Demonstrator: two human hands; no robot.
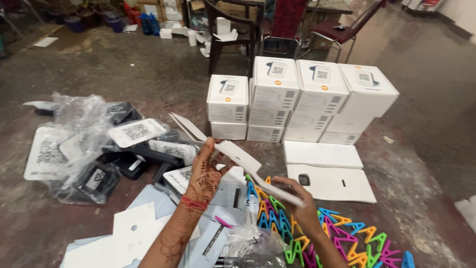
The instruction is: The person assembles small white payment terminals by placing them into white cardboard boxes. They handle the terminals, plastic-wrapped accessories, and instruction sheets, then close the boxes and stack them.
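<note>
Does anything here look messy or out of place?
Mostly the left side: dark devices lie jumbled in crumpled clear plastic wrap, unlike the neatly stacked white boxes. Both hands, left and right, hold a flat white card.

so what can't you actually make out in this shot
- Head view: the right hand has its palm hidden behind the white card piece it grips with the left hand.
- Devices inside the plastic bags: blurred by crinkled film.
- Colourful plastic stands: cut off by the bottom edge.
</note>
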